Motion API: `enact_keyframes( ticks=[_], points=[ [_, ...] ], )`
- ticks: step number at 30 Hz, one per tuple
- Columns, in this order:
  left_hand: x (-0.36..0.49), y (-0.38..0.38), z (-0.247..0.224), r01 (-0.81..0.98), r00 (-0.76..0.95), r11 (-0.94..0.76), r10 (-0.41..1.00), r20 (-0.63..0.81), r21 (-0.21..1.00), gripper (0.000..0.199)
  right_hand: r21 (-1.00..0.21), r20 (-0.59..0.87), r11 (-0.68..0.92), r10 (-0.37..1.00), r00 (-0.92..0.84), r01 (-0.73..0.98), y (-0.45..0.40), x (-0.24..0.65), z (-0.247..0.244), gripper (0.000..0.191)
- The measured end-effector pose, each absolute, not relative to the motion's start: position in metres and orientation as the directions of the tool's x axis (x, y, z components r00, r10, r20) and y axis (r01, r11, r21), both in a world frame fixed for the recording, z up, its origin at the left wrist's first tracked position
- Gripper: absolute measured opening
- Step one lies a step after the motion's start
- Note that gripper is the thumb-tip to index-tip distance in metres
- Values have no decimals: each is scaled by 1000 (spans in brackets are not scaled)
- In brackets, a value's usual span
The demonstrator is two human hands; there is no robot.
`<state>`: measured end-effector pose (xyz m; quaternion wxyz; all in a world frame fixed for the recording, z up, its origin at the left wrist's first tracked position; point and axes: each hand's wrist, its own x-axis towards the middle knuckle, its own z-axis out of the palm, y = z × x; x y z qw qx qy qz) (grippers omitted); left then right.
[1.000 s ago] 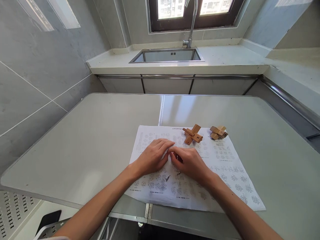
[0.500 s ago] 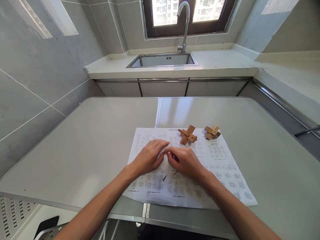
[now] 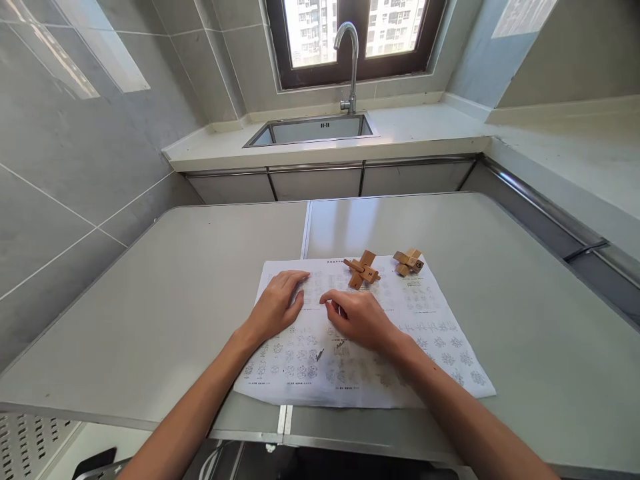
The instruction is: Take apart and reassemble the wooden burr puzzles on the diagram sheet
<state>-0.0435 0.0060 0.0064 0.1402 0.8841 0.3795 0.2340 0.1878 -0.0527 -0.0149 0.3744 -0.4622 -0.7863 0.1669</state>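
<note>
A large printed sheet [image 3: 395,393] with rows of small drawings lies on the table. My left hand [image 3: 278,300] rests on its left part, fingers stretched out and thumb apart, holding nothing. To the right, my right hand [image 3: 357,317] is curled with the index fingertip on the paper; nothing shows in its grip. Just beyond the right hand sits a brown wooden interlocking puzzle [image 3: 363,270] with numbers on its pieces. A second, lighter wooden puzzle [image 3: 409,262] stands at the sheet's far right corner. Neither hand touches a puzzle.
The pale table [image 3: 200,267] has a seam down its middle. Behind it are a counter [image 3: 415,127] with a sink [image 3: 310,130] and a faucet [image 3: 354,67] below a window. A tiled wall [image 3: 90,147] runs along the left.
My left hand has moved left, away from the right hand, leaving a gap between them. The right hand stays curled on the sheet. The whole view has shifted slightly.
</note>
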Motion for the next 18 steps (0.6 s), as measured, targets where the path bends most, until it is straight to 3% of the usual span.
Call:
enact_keyframes(
  ticks=[6, 11, 18],
  points=[
    [-55, 20, 8, 698, 479, -582, 812, 332, 416, 34, -626, 498, 496, 848, -181, 602, -48, 191, -15, 19],
    [-60, 26, 8, 765, 271, -398, 912, 307, 506, 35, -668, 577, 480, 817, -10, 569, -44, 190, -11, 19],
    [-59, 27, 7, 775, 248, -365, 926, 283, 515, 38, -755, 592, 410, 762, 263, 512, -40, 194, -6, 15]
  ],
)
